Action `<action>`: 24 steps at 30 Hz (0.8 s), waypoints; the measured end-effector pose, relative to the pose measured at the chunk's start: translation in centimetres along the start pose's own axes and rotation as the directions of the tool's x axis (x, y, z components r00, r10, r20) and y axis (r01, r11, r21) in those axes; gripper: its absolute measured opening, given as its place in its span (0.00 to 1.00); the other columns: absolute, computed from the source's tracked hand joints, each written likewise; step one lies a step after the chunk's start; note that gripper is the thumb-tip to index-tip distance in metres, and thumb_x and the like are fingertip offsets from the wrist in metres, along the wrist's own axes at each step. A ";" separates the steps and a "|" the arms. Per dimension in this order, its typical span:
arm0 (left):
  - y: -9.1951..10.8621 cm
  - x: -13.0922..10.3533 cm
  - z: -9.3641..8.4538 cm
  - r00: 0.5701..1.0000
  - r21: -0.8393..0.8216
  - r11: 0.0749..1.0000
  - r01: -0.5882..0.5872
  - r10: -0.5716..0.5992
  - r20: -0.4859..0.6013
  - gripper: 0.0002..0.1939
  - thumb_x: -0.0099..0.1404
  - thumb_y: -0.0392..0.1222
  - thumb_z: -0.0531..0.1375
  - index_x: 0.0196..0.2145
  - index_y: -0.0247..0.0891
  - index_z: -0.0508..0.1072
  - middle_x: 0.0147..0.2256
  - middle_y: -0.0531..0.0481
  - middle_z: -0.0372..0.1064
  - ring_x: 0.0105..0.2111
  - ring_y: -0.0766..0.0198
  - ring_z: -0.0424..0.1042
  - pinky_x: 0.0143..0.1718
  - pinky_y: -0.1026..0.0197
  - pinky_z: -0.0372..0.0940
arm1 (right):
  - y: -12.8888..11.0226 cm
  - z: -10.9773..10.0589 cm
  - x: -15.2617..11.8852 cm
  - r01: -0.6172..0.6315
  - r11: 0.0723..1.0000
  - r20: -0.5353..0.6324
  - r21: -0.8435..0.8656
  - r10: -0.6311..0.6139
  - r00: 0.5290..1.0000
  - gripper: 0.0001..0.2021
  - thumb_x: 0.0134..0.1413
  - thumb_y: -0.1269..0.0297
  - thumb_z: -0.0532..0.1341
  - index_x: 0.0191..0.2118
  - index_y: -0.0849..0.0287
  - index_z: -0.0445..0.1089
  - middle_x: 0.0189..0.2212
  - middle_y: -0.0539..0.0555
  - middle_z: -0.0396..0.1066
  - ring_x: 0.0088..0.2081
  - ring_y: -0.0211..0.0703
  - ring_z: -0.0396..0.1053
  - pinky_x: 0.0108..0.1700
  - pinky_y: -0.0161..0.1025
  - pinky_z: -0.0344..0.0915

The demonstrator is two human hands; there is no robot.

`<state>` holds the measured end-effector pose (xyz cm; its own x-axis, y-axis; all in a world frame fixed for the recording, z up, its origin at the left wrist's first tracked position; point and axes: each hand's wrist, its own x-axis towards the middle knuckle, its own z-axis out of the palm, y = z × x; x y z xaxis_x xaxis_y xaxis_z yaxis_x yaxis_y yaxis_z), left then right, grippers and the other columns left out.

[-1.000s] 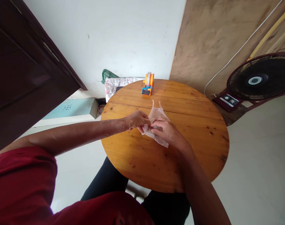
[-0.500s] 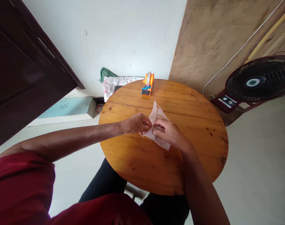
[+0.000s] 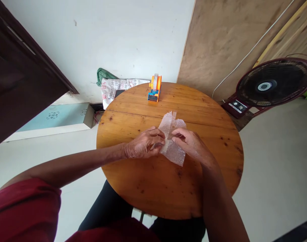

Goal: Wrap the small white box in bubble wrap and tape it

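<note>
A piece of bubble wrap (image 3: 173, 151) lies over the middle of the round wooden table, pale and see-through, with a strip of clear tape (image 3: 174, 118) running up along it. At its left edge, my left hand (image 3: 147, 143) has its fingers closed on the wrap. My right hand (image 3: 191, 141) pinches the wrap from the right side, thumb and forefinger close together. Whether anything lies inside the wrap I cannot tell. Farther back stands an orange and blue tape dispenser (image 3: 155, 88) with a roll of tape on it.
The round table (image 3: 143, 188) reaches to my lap. Behind it, a printed white sack (image 3: 109, 90) and a green bag (image 3: 105, 75) lean by the wall. A dark fan (image 3: 266, 85) stands on the right, and a light blue box (image 3: 65, 116) lies on the floor at left.
The bubble wrap was bunched up and now lies flatter and more spread. My left hand has turned and lowered slightly along its left edge. The view has shifted a little.
</note>
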<state>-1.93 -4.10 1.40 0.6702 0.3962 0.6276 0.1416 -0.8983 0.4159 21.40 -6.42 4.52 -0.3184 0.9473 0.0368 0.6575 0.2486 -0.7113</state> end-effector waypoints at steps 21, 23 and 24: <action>-0.5 -0.7 1.4 0.995 -0.100 0.995 0.019 -0.029 -0.095 0.08 0.61 0.30 0.58 0.39 0.36 0.71 0.43 0.42 0.71 0.42 0.59 0.69 0.47 0.55 0.67 | 0.2 2.5 1.9 -0.003 0.959 -0.252 0.283 0.077 0.965 0.24 0.62 0.54 0.60 0.61 0.50 0.64 0.53 0.56 0.71 0.47 0.46 0.72 0.51 0.44 0.68; -0.4 -0.7 1.4 0.996 -0.121 0.993 0.007 -0.019 -0.093 0.08 0.61 0.30 0.58 0.39 0.36 0.71 0.42 0.42 0.71 0.42 0.59 0.69 0.47 0.55 0.66 | 0.4 2.2 1.7 -0.019 0.959 -0.286 0.284 0.104 0.953 0.29 0.61 0.54 0.60 0.66 0.49 0.58 0.53 0.57 0.71 0.44 0.45 0.72 0.48 0.44 0.69; -0.4 -0.6 1.3 0.996 -0.128 0.992 0.001 -0.013 -0.090 0.08 0.61 0.29 0.58 0.39 0.36 0.71 0.42 0.42 0.71 0.42 0.59 0.69 0.46 0.55 0.66 | 0.5 2.1 1.7 -0.019 0.963 -0.286 0.269 0.099 0.953 0.29 0.61 0.54 0.60 0.67 0.50 0.57 0.53 0.57 0.71 0.44 0.45 0.73 0.48 0.44 0.70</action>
<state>-1.44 -4.23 -0.08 0.5996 0.4235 0.6791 0.0477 -0.8659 0.4979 19.72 -5.16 2.76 -0.0433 0.9853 0.1654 0.4559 0.1667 -0.8743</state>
